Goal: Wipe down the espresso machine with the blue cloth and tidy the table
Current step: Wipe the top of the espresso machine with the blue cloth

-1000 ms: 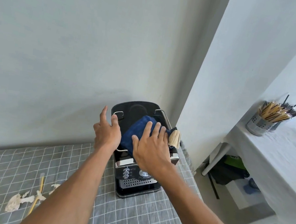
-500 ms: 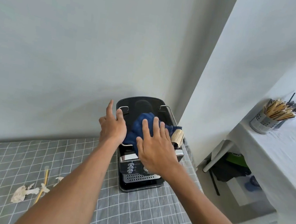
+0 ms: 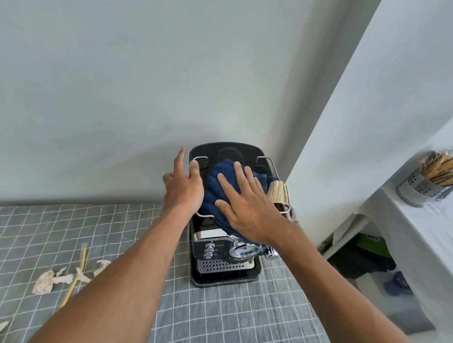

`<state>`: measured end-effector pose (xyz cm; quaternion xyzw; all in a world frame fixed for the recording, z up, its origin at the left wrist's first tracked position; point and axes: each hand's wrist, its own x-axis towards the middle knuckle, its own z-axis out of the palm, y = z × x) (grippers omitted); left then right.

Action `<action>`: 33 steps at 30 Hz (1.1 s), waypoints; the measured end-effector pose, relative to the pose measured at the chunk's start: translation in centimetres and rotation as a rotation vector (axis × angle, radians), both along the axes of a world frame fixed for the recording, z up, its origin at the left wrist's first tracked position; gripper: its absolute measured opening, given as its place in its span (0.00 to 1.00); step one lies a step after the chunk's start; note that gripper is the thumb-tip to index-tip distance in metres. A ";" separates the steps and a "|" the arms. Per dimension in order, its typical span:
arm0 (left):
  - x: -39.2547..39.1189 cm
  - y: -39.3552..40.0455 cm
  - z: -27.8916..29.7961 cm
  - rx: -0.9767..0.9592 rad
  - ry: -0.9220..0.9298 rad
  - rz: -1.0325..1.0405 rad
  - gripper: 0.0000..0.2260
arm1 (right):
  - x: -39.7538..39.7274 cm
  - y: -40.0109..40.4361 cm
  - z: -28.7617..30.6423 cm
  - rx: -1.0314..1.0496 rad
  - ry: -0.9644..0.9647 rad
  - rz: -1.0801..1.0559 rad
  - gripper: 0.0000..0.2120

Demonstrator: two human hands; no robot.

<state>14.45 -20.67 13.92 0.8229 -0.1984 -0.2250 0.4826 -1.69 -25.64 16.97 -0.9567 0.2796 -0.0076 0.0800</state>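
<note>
The black and chrome espresso machine (image 3: 215, 260) stands at the table's far right, against the wall. A dark blue cloth (image 3: 216, 193) lies bunched on its top. My right hand (image 3: 247, 203) presses flat on the cloth with fingers spread. My left hand (image 3: 183, 185) rests against the machine's upper left edge by the chrome rail, fingers extended. A tan bundle (image 3: 278, 191) sits at the top's right rail. Torn paper scraps (image 3: 48, 281) and a yellow stick (image 3: 76, 278) lie on the checked tablecloth (image 3: 224, 332) at the left.
A white wall rises close behind the machine and a wall corner juts out at its right. Beyond the gap, a white-covered table (image 3: 438, 238) carries a metal holder of sticks (image 3: 423, 183). Bags and boxes lie under it on the floor.
My right hand has slid with the cloth toward the back of the machine's top. My left hand stays on the left edge. The view has shifted slightly.
</note>
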 end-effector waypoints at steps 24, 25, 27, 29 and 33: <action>-0.1 0.2 0.2 -0.006 -0.021 0.023 0.25 | 5.1 -4.6 0.6 0.023 -0.033 0.015 0.29; -0.1 0.2 0.2 -0.003 -0.024 0.026 0.25 | 4.1 -3.5 0.6 0.021 -0.049 0.025 0.29; -0.1 0.3 0.1 -0.004 -0.018 0.032 0.25 | 2.3 -1.5 0.4 -0.011 -0.052 0.049 0.31; -0.3 0.3 0.1 -0.007 -0.009 0.032 0.25 | 1.5 -0.8 0.4 -0.014 -0.040 0.049 0.35; -0.2 0.3 0.1 -0.006 -0.021 0.030 0.24 | 3.9 -3.0 1.0 -0.056 -0.005 0.027 0.32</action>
